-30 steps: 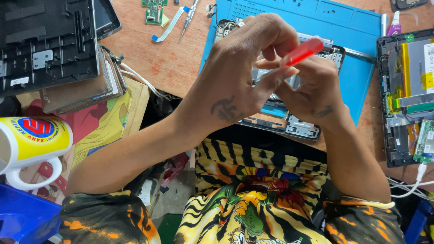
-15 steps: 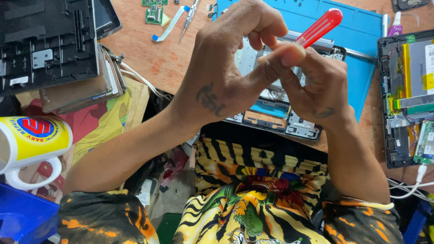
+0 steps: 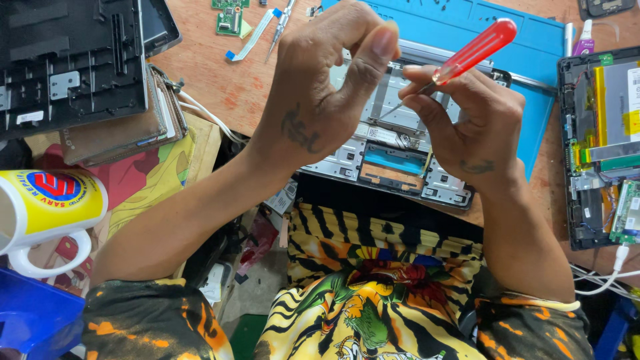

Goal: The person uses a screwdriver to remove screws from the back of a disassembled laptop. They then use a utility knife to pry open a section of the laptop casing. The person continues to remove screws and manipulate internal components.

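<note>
My right hand (image 3: 475, 127) grips a screwdriver with a red translucent handle (image 3: 475, 52), its thin shaft angled down and left toward an opened silver laptop chassis (image 3: 393, 160). The chassis lies on a blue work mat (image 3: 527, 40) at the desk edge. My left hand (image 3: 327, 87) hovers over the chassis's left part with fingers curled and thumb and fingertips pinched together. Whether it holds something small I cannot see.
A black laptop panel (image 3: 67, 60) lies on a stack at the far left. A yellow-and-white mug (image 3: 47, 207) sits at the left edge. Another dismantled device (image 3: 603, 140) lies at the right. A small green circuit board (image 3: 229, 21), ribbon cable and tweezers lie at the top.
Both hands have risen slightly and separated. The screwdriver handle has tilted up to the right, with its tip now pointing down at the chassis.
</note>
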